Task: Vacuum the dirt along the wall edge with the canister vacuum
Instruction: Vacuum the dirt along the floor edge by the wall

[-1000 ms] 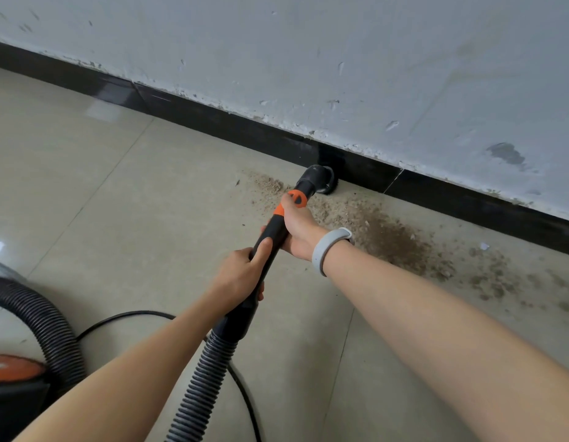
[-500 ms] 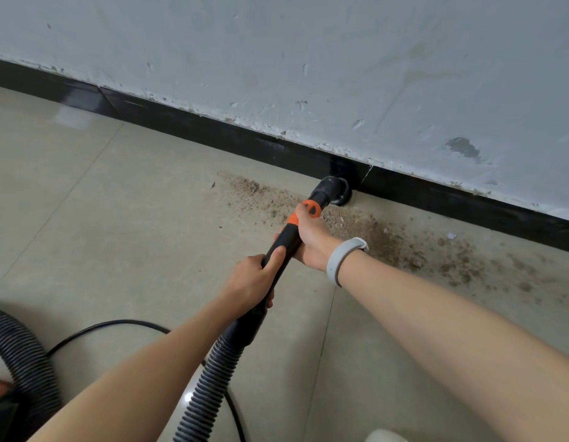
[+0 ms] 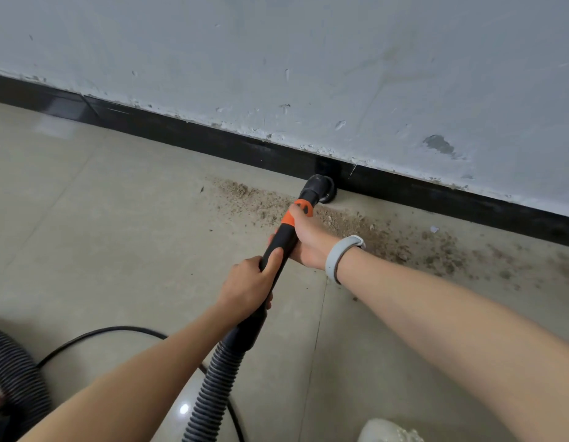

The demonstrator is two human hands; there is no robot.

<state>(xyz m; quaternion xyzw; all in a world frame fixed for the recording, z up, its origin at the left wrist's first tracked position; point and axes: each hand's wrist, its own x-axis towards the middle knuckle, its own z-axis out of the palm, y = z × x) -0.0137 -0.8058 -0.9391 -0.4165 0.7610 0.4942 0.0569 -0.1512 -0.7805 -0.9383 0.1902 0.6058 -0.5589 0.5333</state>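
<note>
A black vacuum wand [image 3: 278, 247] with an orange collar runs from a ribbed grey hose [image 3: 213, 387] up to a round brush nozzle [image 3: 319, 186]. The nozzle sits on the floor against the black skirting board [image 3: 213, 145]. My left hand [image 3: 248, 285] grips the wand low down, near the hose joint. My right hand [image 3: 308, 240], with a grey wristband, grips it higher up, just below the orange collar. A band of brown dirt [image 3: 372, 231] lies on the beige tiles along the wall, on both sides of the nozzle.
A scuffed white wall [image 3: 308, 74] rises above the skirting. A black power cord [image 3: 101, 333] curves over the tiles at lower left, beside a loop of hose [image 3: 15, 378]. A light shoe tip [image 3: 388, 430] shows at the bottom edge.
The nozzle has slid to the right along the skirting, over the dirt. The view has shifted, so the canister at lower left has dropped out of sight. Both hands keep their grip.
</note>
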